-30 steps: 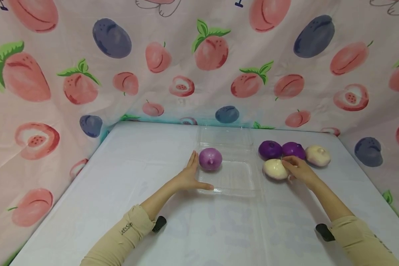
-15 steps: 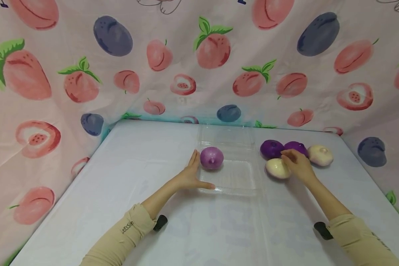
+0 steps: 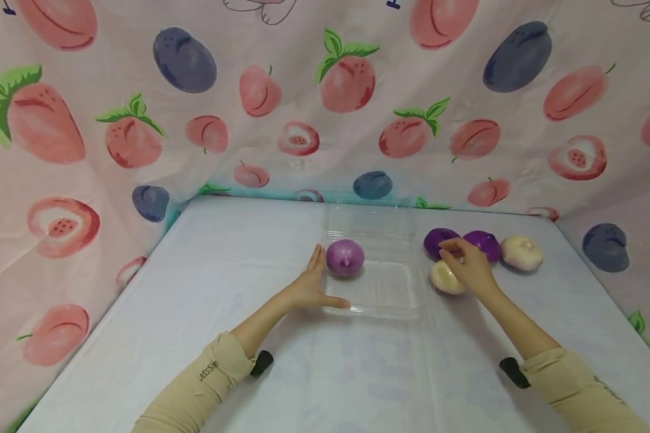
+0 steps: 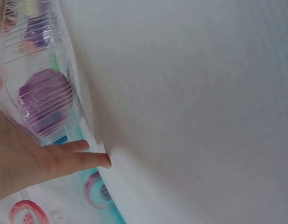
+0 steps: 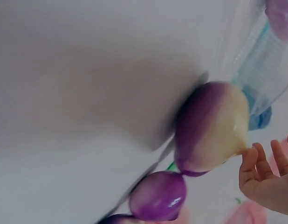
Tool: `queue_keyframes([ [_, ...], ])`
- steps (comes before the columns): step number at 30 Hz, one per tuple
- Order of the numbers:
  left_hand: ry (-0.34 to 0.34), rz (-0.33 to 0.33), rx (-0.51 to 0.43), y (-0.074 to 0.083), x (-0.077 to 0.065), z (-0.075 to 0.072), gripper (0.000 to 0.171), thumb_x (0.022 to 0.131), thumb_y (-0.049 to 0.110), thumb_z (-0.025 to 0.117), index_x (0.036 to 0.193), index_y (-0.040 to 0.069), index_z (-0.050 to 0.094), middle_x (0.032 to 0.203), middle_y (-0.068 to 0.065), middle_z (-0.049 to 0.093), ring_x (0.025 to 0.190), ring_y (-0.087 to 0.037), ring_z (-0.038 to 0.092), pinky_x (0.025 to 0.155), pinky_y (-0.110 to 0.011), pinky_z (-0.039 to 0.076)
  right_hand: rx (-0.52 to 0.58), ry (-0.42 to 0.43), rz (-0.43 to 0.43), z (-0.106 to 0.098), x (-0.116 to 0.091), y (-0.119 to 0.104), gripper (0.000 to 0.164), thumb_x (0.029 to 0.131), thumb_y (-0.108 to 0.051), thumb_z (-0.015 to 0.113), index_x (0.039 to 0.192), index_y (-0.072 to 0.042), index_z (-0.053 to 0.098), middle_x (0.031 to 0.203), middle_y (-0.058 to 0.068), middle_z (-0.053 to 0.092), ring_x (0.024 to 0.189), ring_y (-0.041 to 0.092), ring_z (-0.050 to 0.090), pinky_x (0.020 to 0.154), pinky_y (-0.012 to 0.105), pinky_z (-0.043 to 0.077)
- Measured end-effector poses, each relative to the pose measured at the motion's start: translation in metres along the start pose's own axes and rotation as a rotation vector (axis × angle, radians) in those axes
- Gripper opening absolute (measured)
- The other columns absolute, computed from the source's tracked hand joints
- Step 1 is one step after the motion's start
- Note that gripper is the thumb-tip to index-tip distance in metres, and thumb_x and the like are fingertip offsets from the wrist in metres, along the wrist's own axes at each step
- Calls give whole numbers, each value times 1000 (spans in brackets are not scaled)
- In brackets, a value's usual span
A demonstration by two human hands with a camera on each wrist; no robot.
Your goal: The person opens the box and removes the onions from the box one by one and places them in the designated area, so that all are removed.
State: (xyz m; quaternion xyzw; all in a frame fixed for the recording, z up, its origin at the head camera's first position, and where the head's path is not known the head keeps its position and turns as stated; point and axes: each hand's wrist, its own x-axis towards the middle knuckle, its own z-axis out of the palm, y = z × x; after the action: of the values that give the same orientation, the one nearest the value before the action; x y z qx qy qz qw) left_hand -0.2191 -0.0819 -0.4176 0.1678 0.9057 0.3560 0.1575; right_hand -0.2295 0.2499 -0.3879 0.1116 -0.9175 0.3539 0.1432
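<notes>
An open clear plastic box (image 3: 381,313) holds a light purple, onion-like bulb (image 3: 345,257) at its left. My left hand (image 3: 309,288) rests along the box's left side with straight fingers, thumb at the front rim. To the right of the box sits a glossy turnip (image 3: 445,278), cream above and purple below in the right wrist view. Over it is my right hand (image 3: 473,270), fingers loosely bent and spread. A fingertip meets the turnip's pointed tip in the right wrist view; the hand hides part of the turnip in the head view.
Two dark purple turnips, a left one (image 3: 439,240) and a right one (image 3: 484,243), stand behind the right hand. A cream turnip (image 3: 522,254) is farther right. The box's lid (image 3: 368,221) lies folded back toward the fruit-patterned curtain (image 3: 303,90).
My right hand has moved up from the front turnip's right side and then left across its top. The turnip has shifted slightly left. My left hand stays at the box.
</notes>
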Motion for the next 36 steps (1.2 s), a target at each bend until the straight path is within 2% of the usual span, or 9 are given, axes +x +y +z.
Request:
queue_keyframes([
  [2,2,2,-1,0,0,0,130,68,47,81,149,2,-10,157,-13,-20,146,-32,-3,116,-48,18,9,-14,-10,2,1,-6,19,92,-3,56,105,10,60,101,28,65,89,35,63,73,14,45],
  [4,5,4,0,1,-1,-1,131,68,48,81,149,2,-10,157,-13,-20,146,-32,-3,116,-49,17,18,-36,-9,3,3,-11,20,92,-4,56,106,10,60,103,28,65,93,38,63,76,19,47],
  [8,4,4,1,1,-1,-2,130,68,47,81,149,2,-11,157,-11,-22,146,-31,-3,116,-49,17,36,-62,-4,7,6,-21,20,93,-6,55,107,8,61,104,27,65,91,37,63,77,25,49],
  [13,2,5,-8,0,0,-1,131,68,48,81,149,2,-11,157,-11,-21,146,-31,-4,116,-49,16,50,-78,-20,16,9,-28,21,93,-7,56,109,7,60,104,25,66,90,34,63,77,23,49],
  [19,-2,7,-15,0,-1,-1,132,67,49,81,149,2,-11,156,-11,-23,146,-31,-6,116,-49,16,120,-122,-89,31,12,-33,30,90,-8,62,116,6,57,114,24,62,102,35,59,83,43,52],
  [22,-3,5,-21,0,-1,-1,132,67,48,81,149,2,-11,156,-11,-23,146,-31,-6,117,-49,16,147,-145,-125,38,14,-37,34,89,-8,63,119,5,55,118,24,60,105,37,57,85,49,51],
  [28,-12,2,-33,2,-2,-1,131,68,47,81,149,2,-11,156,-12,-23,146,-31,-6,116,-49,16,128,-170,-163,47,19,-44,38,88,-10,66,121,4,55,121,22,59,109,37,55,88,51,50],
  [36,-13,-6,-28,3,-2,-1,131,68,47,81,149,2,-11,156,-12,-23,146,-32,-6,116,-50,17,141,-282,-180,56,31,-51,58,86,-19,69,135,-1,43,138,21,48,128,40,42,101,54,41],
])
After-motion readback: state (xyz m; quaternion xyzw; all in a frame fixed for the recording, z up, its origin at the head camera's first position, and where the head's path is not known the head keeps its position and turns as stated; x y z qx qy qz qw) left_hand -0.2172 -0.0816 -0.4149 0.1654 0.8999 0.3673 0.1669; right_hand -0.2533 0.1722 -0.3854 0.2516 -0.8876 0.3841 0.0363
